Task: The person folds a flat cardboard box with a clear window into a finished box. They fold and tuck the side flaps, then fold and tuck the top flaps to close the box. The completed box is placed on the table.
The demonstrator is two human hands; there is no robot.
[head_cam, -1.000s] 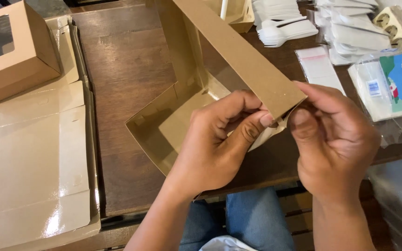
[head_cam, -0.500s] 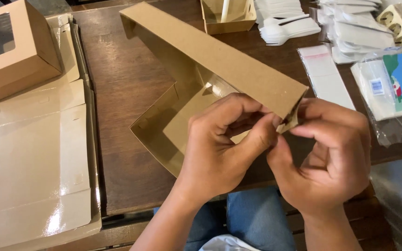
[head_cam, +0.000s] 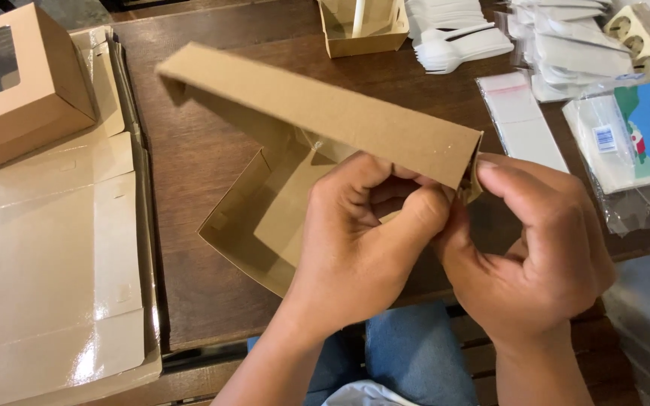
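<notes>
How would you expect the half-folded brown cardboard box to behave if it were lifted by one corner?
The cardboard box looks thin, so probably light. Its raised side holds straight, so fairly stiff, though unlocked flaps may swing. Both the left hand and right hand pinch its corner.

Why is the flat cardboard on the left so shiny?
Head view: light from above glares white off the glossy flat cardboard sheets; the half-folded box held by the left hand and right hand looks matte, shadowing the table; everything is sharp.

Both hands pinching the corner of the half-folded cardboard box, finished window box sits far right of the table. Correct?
Not quite. The finished window box sits at the far left of the table, not the right, as the head view shows. The left hand and right hand do pinch the corner of the half-folded cardboard box.
</notes>
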